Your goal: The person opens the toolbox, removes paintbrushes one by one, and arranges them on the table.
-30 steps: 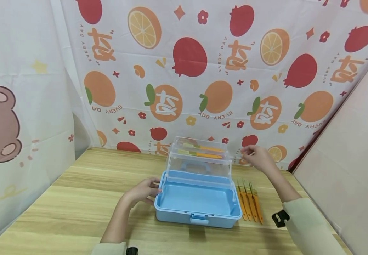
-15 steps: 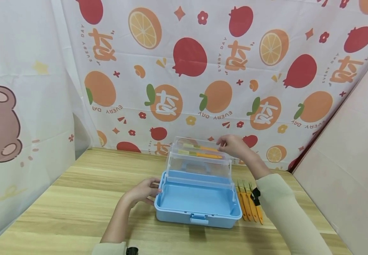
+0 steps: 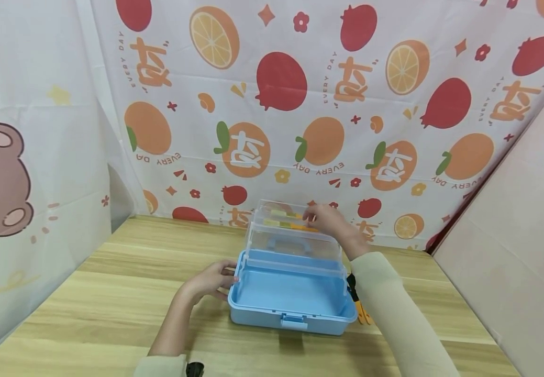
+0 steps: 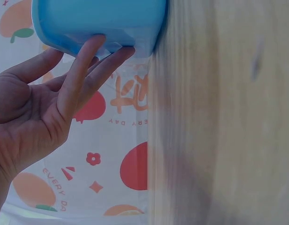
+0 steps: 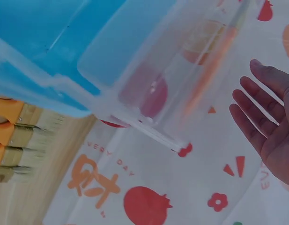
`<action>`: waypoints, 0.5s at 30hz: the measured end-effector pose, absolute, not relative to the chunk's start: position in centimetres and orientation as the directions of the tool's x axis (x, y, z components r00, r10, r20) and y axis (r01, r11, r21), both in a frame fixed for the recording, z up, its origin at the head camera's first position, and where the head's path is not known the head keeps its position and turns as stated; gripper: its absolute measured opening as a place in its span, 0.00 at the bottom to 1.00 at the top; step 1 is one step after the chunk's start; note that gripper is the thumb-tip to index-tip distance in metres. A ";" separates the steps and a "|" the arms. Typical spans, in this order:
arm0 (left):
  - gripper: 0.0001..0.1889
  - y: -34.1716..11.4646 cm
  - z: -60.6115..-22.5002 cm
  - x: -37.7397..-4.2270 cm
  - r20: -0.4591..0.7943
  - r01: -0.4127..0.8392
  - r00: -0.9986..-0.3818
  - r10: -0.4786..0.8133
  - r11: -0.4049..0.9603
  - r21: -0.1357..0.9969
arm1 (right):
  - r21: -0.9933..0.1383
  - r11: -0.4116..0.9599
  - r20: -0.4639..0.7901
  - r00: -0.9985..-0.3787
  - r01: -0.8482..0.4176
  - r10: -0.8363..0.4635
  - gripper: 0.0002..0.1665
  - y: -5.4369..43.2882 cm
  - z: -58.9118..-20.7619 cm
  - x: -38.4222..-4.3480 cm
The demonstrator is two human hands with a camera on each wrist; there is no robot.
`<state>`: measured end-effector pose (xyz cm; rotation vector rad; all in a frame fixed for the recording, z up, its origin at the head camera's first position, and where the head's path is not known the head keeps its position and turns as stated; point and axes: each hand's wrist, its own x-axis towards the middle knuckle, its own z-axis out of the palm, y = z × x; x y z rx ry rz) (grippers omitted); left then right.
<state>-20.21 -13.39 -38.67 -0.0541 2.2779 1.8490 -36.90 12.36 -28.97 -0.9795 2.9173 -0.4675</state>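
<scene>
A light blue plastic box (image 3: 323, 325) stands with its clear two-level tray (image 3: 257, 238) raised at the back. Two flat brushes lie in the upper level: a front brush (image 3: 283, 225) and a rear brush (image 3: 278, 213), both with orange handles. My right hand (image 3: 325, 220) is over the right end of that tray, fingers down by the brush handles and partly covering them. In the right wrist view its fingers are extended and hold nothing. My left hand (image 3: 212, 280) touches the box's left side, its long fingers (image 4: 74, 77) straight against the outer wall.
More orange-handled brushes (image 3: 362, 312) lie on the wooden table (image 3: 111, 303) right of the box, mostly hidden under my right sleeve. A fruit-print cloth (image 3: 281, 131) hangs close behind the box. Pale cloth walls (image 3: 512, 235) stand at the sides.
My right hand has moved left from beside the tray to over the brush handles. The right sleeve now covers most of the table brushes. The left hand and box stay put.
</scene>
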 end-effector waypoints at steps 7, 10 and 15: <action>0.20 -13.5 -38.5 -20.1 -0.181 -0.153 -0.977 0.114 0.217 0.964 | -0.289 0.787 0.030 -0.826 -0.546 -0.562 0.09 11.9 -30.3 -37.8; 0.20 -13.5 -38.6 -20.2 -0.177 -0.149 -0.977 0.122 0.213 0.966 | -0.287 0.795 0.025 -0.834 -0.535 -0.552 0.11 11.8 -30.6 -37.9; 0.20 -13.6 -38.6 -20.2 -0.173 -0.142 -0.975 0.137 0.213 0.967 | -0.221 0.802 0.009 -0.823 -0.555 -0.567 0.12 11.4 -30.9 -38.2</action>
